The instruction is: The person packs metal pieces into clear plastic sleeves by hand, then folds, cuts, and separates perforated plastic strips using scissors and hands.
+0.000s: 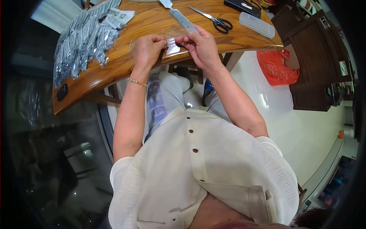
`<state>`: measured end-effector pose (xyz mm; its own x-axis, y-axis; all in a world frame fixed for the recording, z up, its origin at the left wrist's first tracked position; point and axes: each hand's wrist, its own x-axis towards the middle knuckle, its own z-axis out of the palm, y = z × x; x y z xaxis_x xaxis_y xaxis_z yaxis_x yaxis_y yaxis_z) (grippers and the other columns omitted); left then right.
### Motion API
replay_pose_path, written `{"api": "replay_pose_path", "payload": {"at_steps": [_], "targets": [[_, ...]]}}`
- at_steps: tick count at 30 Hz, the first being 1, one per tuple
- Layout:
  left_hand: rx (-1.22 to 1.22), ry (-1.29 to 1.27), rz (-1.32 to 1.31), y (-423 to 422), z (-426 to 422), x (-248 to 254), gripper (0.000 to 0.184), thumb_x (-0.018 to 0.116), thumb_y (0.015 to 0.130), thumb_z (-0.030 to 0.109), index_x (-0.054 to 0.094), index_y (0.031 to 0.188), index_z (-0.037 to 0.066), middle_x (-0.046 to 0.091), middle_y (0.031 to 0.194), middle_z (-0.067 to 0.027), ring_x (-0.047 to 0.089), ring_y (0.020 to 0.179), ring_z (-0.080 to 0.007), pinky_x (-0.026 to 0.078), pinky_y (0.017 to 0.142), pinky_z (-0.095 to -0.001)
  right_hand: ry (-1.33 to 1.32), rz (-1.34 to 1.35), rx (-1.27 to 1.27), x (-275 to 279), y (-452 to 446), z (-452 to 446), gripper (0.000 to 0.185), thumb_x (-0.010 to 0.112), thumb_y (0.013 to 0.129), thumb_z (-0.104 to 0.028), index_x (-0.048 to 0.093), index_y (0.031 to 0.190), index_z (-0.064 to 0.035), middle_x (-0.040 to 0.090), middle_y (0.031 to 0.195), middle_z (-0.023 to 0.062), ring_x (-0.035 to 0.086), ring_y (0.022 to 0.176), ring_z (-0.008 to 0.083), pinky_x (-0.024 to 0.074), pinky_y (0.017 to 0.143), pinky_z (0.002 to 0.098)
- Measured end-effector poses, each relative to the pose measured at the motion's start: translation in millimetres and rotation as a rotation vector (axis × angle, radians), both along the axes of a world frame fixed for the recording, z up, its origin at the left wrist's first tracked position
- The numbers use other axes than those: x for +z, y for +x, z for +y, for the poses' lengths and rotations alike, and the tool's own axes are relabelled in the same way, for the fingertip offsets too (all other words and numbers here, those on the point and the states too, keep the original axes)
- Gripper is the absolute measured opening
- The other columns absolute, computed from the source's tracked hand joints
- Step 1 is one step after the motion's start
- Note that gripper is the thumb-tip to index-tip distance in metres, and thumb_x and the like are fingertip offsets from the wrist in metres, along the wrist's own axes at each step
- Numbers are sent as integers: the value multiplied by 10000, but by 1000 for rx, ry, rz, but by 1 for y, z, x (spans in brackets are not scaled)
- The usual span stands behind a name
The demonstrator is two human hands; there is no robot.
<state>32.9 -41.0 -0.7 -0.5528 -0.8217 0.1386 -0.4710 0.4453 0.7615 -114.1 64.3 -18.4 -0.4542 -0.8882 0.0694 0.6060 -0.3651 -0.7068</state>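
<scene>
Between my hands, at the table's near edge, a clear plastic bag (173, 46) catches the light. My left hand (146, 50) pinches its left side, fingers closed. On the other side my right hand (202, 46) is closed on the bag, thumb and fingers together. Just beyond the right fingers lies a long grey strip with small holes (183, 20); its near end is partly hidden by that hand, and I cannot tell whether they touch.
A heap of grey pieces in clear wrappers (85, 42) covers the left of the wooden table (152, 21). Black-handled scissors (217, 23), a clear plastic box (257, 24) and a black case (244, 7) lie right. A small black object (62, 92) sits at the left corner. A red bag (276, 68) is on the floor.
</scene>
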Motion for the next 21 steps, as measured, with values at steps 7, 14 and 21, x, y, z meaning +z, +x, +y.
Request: {"api": "replay_pose_path", "payload": {"at_steps": [7,14,21], "targets": [[77,-60,-232,-7,10,18,214,735,784,305,765,853,105,721,736,-50,668,688,-164,495,644,-339,-34,295,179,18,6,-15,356,524,964,-81,552,1306,15,597,813,11,587,756,85,508,732,227],[-38,107,-143,-3,-3,13,235,699,840,276,754,850,48,711,721,-40,628,648,-98,475,630,-280,31,402,190,17,-3,-14,353,510,981,-67,530,1320,26,592,851,25,625,819,108,544,823,251],[32,-69,-233,-5,9,16,216,679,791,268,756,834,70,714,736,-70,656,674,-140,490,652,-306,70,361,184,20,-6,-10,379,513,981,-74,491,1337,52,607,858,38,646,814,119,565,815,263]]}}
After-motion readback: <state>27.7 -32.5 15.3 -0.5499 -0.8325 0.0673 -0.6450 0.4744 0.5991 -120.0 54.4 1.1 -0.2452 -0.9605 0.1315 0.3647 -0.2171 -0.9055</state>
